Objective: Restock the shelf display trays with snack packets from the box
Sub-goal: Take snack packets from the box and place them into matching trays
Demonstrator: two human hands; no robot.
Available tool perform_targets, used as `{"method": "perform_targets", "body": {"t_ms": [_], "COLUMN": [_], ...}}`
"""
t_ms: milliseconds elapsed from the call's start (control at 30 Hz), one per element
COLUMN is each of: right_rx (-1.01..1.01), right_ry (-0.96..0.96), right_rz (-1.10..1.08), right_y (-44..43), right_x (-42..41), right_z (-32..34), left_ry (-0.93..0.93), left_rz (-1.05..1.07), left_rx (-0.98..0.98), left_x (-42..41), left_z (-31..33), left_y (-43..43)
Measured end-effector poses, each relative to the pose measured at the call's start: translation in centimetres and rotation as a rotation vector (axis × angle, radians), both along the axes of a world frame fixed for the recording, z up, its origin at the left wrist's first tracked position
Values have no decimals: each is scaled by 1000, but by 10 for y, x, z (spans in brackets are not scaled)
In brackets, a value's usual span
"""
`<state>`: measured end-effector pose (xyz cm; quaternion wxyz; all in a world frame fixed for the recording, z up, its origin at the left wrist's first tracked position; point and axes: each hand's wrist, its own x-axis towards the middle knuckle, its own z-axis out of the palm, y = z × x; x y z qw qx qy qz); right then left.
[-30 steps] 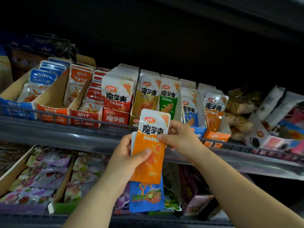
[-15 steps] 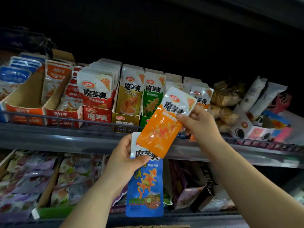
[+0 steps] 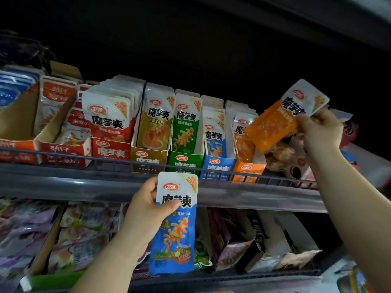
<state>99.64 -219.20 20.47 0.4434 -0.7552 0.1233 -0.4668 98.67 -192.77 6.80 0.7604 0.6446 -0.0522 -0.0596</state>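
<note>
Two packets are in hand: the right hand point(image 3: 321, 132) pinches the tilted orange packet point(image 3: 273, 127) by its white top, above the orange tray point(image 3: 248, 169); the left hand point(image 3: 146, 212) grips the blue packet point(image 3: 175, 233) upright, thumb across its face, before the shelf's front edge point(image 3: 84, 185).

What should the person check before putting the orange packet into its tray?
1. Grip: the right hand pinches the orange packet at its white top end. Ok.
2. Match: the orange tray holds packets of the same orange kind. Ok.
3. Room in the orange tray: the space behind its front packet is hidden. Cannot tell.
4. Packet straight for slotting in: it is tilted, up and to the right of the tray. Not ok.
5. Other packet safe: the left hand holds the blue packet upright, in front of the shelf rail and below the trays. Ok.
</note>
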Motion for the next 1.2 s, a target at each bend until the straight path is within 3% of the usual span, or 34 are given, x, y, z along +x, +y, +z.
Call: {"method": "perform_targets", "body": {"t_ms": [433, 867, 1033, 1200], "right_rx": [-53, -105, -212, -194], "right_ry": [399, 358, 314, 242], "right_rz": [90, 60, 17, -126], "right_y": [14, 7, 8, 5], "right_x": [30, 60, 62, 49], "right_z": [-35, -42, -51, -47], "left_ry": [-2, -19, -24, -31], "left_rz": [52, 64, 72, 72], "left_rx": [-19, -15, -27, -51], "left_x": [8, 13, 15, 11], "left_z": [-1, -2, -1, -2], "left_y": [5, 7, 8, 7]}}
